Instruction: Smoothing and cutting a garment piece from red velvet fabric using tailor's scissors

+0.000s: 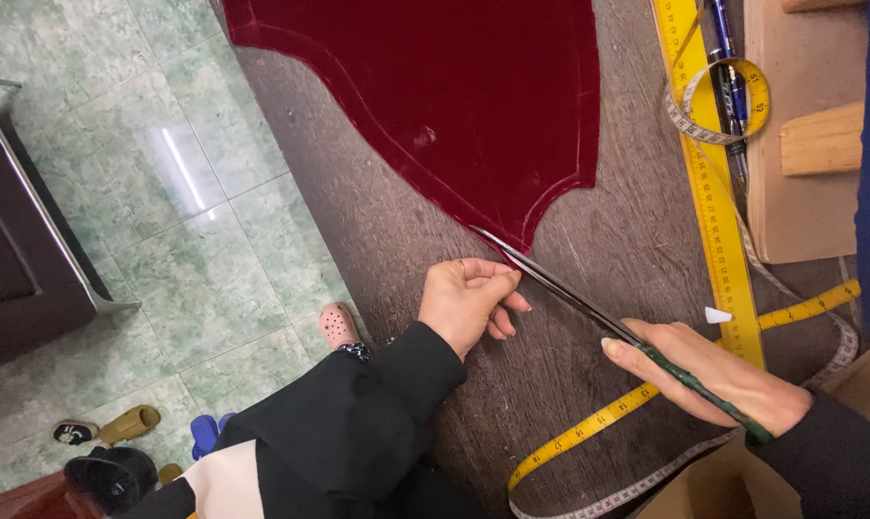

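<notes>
Your left hand pinches the lower point of the dark red velvet fabric piece lying on the brown wood-grain worktop, its top cut off by the frame. Your right hand grips long steel scissors with green handles; the handles are mostly hidden in your palm, the blade tips touching the fabric's point.

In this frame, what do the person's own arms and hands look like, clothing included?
Both hands are bare, no gloves or rings visible. The left hand emerges from a black long sleeve with a cream panel near the body. The right hand has a black sleeve too, and long pale nails.

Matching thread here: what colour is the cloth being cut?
Deep red velvet-like cloth, seen in the head view.
</notes>
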